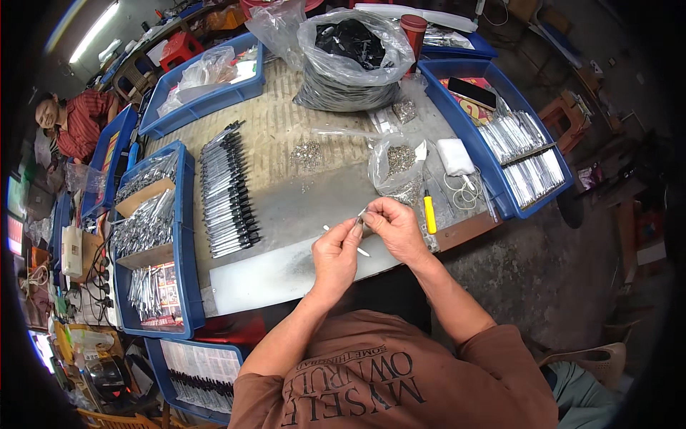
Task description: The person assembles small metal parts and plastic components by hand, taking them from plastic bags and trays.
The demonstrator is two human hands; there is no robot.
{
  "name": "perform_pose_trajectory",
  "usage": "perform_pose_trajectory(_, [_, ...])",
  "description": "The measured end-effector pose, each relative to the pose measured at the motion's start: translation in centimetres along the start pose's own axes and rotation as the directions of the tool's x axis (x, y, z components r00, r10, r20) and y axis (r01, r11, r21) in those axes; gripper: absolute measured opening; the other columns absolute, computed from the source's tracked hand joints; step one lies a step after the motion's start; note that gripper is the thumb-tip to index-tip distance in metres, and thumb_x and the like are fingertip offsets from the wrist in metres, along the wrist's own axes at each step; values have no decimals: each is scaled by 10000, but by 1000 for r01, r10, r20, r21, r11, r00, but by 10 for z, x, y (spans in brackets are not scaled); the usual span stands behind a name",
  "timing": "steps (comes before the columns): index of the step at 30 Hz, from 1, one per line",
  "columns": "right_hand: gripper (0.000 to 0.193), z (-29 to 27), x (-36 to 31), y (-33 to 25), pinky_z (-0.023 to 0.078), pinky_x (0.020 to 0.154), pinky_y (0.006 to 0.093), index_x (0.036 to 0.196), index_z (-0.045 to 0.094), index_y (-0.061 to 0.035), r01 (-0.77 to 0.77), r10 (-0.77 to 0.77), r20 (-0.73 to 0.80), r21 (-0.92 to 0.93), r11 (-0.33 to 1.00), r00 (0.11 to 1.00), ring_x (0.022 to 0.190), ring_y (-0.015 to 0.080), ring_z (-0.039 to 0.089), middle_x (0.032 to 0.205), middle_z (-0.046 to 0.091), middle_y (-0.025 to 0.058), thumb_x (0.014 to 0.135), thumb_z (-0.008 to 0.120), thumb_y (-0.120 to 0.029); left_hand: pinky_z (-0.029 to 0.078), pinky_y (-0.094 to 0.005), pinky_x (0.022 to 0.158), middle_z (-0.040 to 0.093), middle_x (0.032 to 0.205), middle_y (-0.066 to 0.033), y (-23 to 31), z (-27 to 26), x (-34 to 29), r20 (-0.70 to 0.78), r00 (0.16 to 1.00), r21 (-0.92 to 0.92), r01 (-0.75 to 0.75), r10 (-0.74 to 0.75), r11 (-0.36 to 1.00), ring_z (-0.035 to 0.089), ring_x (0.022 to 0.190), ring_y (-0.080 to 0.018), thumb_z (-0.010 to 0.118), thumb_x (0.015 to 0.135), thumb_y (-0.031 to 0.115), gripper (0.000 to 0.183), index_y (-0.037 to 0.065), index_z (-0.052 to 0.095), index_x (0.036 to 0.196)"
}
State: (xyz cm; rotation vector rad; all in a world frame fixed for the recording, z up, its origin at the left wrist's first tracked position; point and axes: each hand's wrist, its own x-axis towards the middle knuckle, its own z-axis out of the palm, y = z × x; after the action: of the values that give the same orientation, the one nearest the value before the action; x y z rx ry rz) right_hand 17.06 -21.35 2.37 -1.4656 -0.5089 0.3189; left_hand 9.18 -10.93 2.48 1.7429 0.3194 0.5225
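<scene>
My left hand (334, 254) and my right hand (394, 227) meet over the near edge of the table. Both are closed, thumbs and fingertips pinching a small metal part (361, 215) too small to name. A thin white-tipped rod (364, 252) shows beside and behind my left fingers; whether it is held or lies on the table I cannot tell. To the left lies a long row of slim silver rods with black ends (230, 196). Tiny metal pieces fill an open clear bag (400, 161) beyond my right hand, and more lie in a loose pile (307, 154).
A yellow-handled tool (429, 214) lies right of my hand, near a white box with a cable (455, 157). Blue trays of silver rods stand left (187, 236) and right (511, 204). A large plastic bag (350, 96) stands at the back. Another person (86, 121) is far left.
</scene>
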Motion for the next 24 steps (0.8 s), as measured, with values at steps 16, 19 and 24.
perform_pose_trajectory(16, [192, 0, -1, -5, 413, 575, 187, 864, 557, 21, -99, 94, 41, 134, 986, 995, 651, 47, 489, 737, 571, 10, 866, 487, -157, 266, -152, 419, 495, 628, 47, 8, 0, 4, 130, 943, -336, 332, -306, 881, 353, 488, -5, 538, 836, 116, 184, -10, 589, 959])
perform_pose_trajectory(19, [195, 2, -2, -2, 418, 558, 203, 849, 563, 17, -67, 66, 17, 31, 997, 998, 623, 56, 496, 702, 577, 21, 854, 510, -171, 266, -152, 419, 496, 633, 47, 5, 1, 4, 131, 945, -342, 326, -299, 881, 352, 488, -6, 536, 838, 116, 180, -10, 590, 955])
perform_pose_trajectory(24, [195, 2, -4, 0, 419, 530, 247, 828, 564, 23, -41, 16, -99, -253, 967, 995, 592, 89, 511, 640, 573, 62, 832, 534, -169, 267, -151, 420, 495, 635, 47, 5, 2, 3, 133, 953, -319, 300, -270, 899, 352, 489, -9, 535, 839, 115, 177, -8, 592, 951])
